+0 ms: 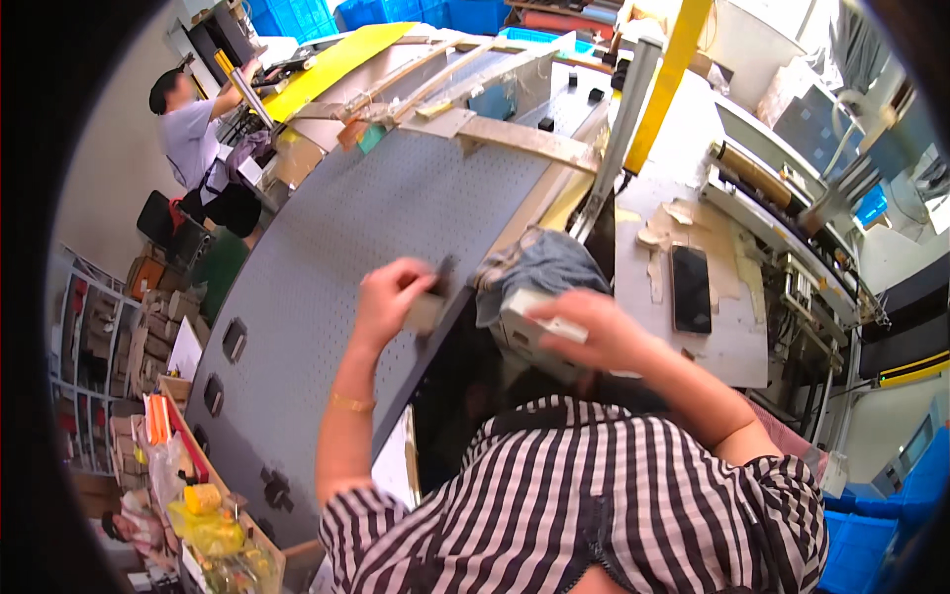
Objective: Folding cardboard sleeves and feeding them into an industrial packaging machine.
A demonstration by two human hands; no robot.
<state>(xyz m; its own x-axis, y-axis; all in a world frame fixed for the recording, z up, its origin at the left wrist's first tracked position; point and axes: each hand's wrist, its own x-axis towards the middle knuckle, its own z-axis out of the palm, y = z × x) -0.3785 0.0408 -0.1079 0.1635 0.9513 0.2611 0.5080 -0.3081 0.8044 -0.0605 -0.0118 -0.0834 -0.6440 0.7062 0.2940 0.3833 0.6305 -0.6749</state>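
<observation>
My left hand (389, 295) is over the near edge of a large grey perforated board (327, 218), its fingers pinched together. Under them is a small beige block-like piece (426, 313), smeared by motion, with a dark shape (447, 269) beside it. My right hand (599, 332) is closed around the edge of a white, box-shaped thing (524, 309); its kind is not plain from here. A crumpled blue-grey cloth (544, 262) lies just behind that thing. On the metal table to the right lies a black phone (691, 289), apart from my hand.
Torn brown paper (727, 247) lies around the phone. A yellow post (668, 84) and a metal upright (618, 139) rise beyond the cloth. A wooden tray of small goods (223, 515) stands at lower left. A person (193, 139) works at the far left.
</observation>
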